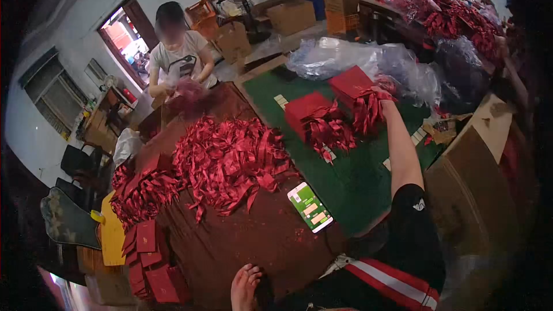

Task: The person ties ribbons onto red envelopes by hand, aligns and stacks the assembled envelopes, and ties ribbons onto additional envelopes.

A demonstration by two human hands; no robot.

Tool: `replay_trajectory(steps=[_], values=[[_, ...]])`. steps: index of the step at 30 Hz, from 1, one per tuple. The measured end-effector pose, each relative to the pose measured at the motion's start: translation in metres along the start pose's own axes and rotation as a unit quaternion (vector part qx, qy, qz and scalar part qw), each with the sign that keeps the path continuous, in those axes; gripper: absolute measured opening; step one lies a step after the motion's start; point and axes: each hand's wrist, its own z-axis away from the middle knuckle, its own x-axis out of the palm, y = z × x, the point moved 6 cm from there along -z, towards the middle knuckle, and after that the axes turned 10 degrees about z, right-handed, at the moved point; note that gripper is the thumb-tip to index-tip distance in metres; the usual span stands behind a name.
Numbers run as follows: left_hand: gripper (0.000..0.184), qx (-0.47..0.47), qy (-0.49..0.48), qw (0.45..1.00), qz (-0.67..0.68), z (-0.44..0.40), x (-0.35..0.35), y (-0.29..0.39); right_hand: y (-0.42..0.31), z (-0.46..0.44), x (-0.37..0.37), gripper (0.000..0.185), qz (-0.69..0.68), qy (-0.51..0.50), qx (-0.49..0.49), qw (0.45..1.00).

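My right arm reaches out over the green table, and my right hand [380, 95] is closed on the ribbons of a red stack [352, 82]. Beside it sits another red stack [305, 112] with ribbons hanging toward me. My left hand [246, 284] rests near the brown table's front edge, fingers curled, and whether it holds anything is not clear. A large heap of red ribbons [230, 158] lies on the brown cloth. A phone with a lit screen [310, 207] lies to the right of that heap, nearest my left hand. Red cards or pouches [151, 242] are piled at the left.
A person [183, 60] stands across the brown table [230, 242], handling reddish material. Clear plastic bags [357, 60] lie beyond the green table [328, 175]. A cardboard box [472, 184] stands at the right. More people and red ribbons are at the upper right.
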Motion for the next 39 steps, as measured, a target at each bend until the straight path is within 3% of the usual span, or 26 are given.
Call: replay_trajectory(steps=[5, 8, 10, 13, 18, 19, 20, 22, 23, 26, 27, 29, 30, 32, 33, 35, 36, 38, 39], values=[[0.040, 0.000, 0.030, 0.999, -0.027, -0.013, -0.001, 0.006, 0.048, -0.060, -0.024, 0.029, 0.092, 0.061, 0.047, 0.993], [0.040, -0.009, 0.047, 0.998, -0.044, -0.015, -0.005, 0.007, 0.067, -0.070, -0.028, 0.025, 0.026, 0.057, 0.073, 0.995], [0.040, -0.014, 0.056, 0.997, -0.053, -0.017, -0.010, 0.008, 0.056, -0.059, -0.008, 0.025, 0.003, 0.023, 0.025, 0.999], [0.039, -0.020, 0.067, 0.995, -0.067, -0.018, -0.011, 0.010, 0.068, -0.071, -0.035, 0.021, 0.134, 0.051, 0.128, 0.981], [0.039, -0.021, 0.085, 0.992, -0.086, -0.015, -0.015, 0.015, 0.033, -0.040, 0.003, 0.018, 0.199, 0.090, 0.091, 0.972], [0.038, -0.020, 0.090, 0.992, -0.087, -0.012, -0.018, 0.016, 0.030, -0.038, 0.008, 0.028, 0.244, 0.074, 0.189, 0.948], [0.038, -0.019, 0.095, 0.991, -0.089, -0.010, -0.020, 0.016, 0.025, -0.031, 0.016, 0.028, 0.245, 0.071, 0.189, 0.948], [0.038, -0.021, 0.099, 0.991, -0.092, -0.009, -0.020, 0.015, 0.005, -0.021, 0.027, 0.045, 0.301, 0.095, 0.074, 0.946], [0.038, -0.022, 0.099, 0.990, -0.094, -0.009, -0.020, 0.014, 0.002, -0.023, 0.022, 0.045, 0.303, 0.096, 0.072, 0.945], [0.038, -0.026, 0.101, 0.990, -0.095, -0.009, -0.020, 0.010, 0.001, -0.021, 0.000, 0.088, 0.383, 0.193, 0.177, 0.886], [0.037, -0.026, 0.103, 0.990, -0.096, -0.008, -0.019, 0.009, 0.000, -0.020, 0.000, 0.100, 0.392, 0.192, 0.149, 0.887], [0.037, -0.027, 0.107, 0.989, -0.097, -0.006, -0.017, 0.007, -0.009, -0.008, 0.003, 0.086, 0.362, 0.167, 0.147, 0.905], [0.037, -0.028, 0.109, 0.989, -0.099, -0.005, -0.017, 0.007, -0.002, -0.013, -0.015, 0.062, 0.322, 0.184, 0.152, 0.916], [0.037, -0.029, 0.112, 0.988, -0.101, -0.002, -0.016, 0.006, 0.000, -0.025, -0.038, 0.034, 0.241, 0.096, 0.054, 0.964], [0.037, -0.031, 0.114, 0.988, -0.102, 0.000, -0.016, 0.005, 0.006, -0.031, -0.057, 0.016, 0.157, 0.015, 0.081, 0.984], [0.036, -0.036, 0.118, 0.987, -0.102, 0.005, -0.016, 0.002, -0.002, -0.011, -0.055, 0.007, 0.106, 0.150, 0.021, 0.983], [0.036, -0.038, 0.121, 0.987, -0.100, 0.012, -0.013, 0.000, -0.006, -0.004, -0.056, 0.008, 0.076, 0.191, 0.036, 0.978], [0.033, -0.042, 0.133, 0.983, -0.115, 0.016, -0.001, 0.004, -0.020, 0.027, -0.051, 0.011, 0.079, 0.343, -0.040, 0.935], [0.030, -0.044, 0.147, 0.979, -0.134, 0.019, 0.006, 0.008, -0.031, 0.042, -0.043, 0.013, 0.111, 0.448, -0.067, 0.885]])
